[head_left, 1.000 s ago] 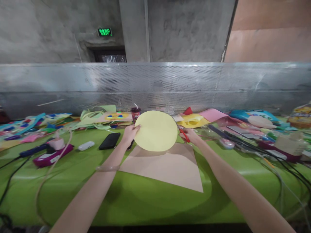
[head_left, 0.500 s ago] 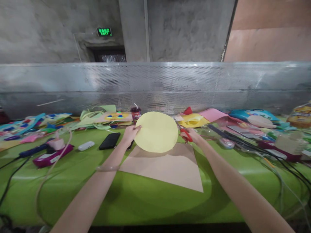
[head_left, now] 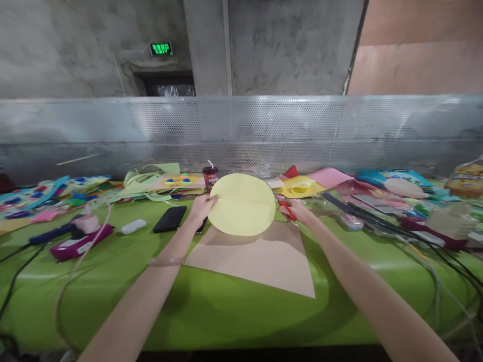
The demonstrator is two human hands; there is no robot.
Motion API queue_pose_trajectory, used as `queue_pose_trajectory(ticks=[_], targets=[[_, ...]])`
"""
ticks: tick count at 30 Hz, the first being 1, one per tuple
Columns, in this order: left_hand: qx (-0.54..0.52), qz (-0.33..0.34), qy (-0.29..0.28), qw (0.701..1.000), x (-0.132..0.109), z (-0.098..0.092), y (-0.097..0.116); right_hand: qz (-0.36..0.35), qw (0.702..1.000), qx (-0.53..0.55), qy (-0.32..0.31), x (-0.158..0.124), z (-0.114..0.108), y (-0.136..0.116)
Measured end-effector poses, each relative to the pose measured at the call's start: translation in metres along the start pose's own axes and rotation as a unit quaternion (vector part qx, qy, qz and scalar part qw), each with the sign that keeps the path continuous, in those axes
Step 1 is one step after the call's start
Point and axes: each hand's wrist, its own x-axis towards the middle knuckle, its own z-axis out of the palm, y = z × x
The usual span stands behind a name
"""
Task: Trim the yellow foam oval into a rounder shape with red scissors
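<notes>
My left hand (head_left: 201, 207) pinches the left edge of a yellow paper disc (head_left: 241, 204) and holds it raised over the green table (head_left: 234, 317). At the disc's right edge my right hand (head_left: 298, 210) is closed on red-handled scissors (head_left: 287, 209). Their blades are hidden by the disc. A tan paper sheet (head_left: 260, 259) lies flat on the table below the disc.
A black phone (head_left: 170, 218) and a white case (head_left: 133, 226) lie left of my left hand. A dark cup (head_left: 210, 177) stands behind the disc. Coloured paper scraps (head_left: 302, 186), cables (head_left: 433, 241) and a magenta tool (head_left: 81, 241) crowd the back and sides. A perforated metal barrier (head_left: 241, 128) runs behind the table.
The scissors' blades showed above the disc's right edge half a second ago; now they are down behind it. The disc and my left hand have hardly moved.
</notes>
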Motion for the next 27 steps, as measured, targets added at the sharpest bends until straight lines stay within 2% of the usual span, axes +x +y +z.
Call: queue_pose_trajectory(ticks=[10, 19, 27], targets=[[-0.008, -0.008, 0.008, 1.0, 0.0018, -0.0008, -0.0019, -0.023, 0.999, -0.026, 0.023, -0.0006, -0.0025, -0.0005], [-0.005, 0.002, 0.006, 1.0, 0.0016, -0.001, -0.0013, -0.006, 0.999, 0.028, -0.018, 0.003, 0.0001, 0.0049], [0.003, -0.005, 0.003, 1.0, 0.0009, -0.0007, -0.0015, -0.004, 0.999, 0.033, -0.02, 0.0018, 0.001, 0.0016]])
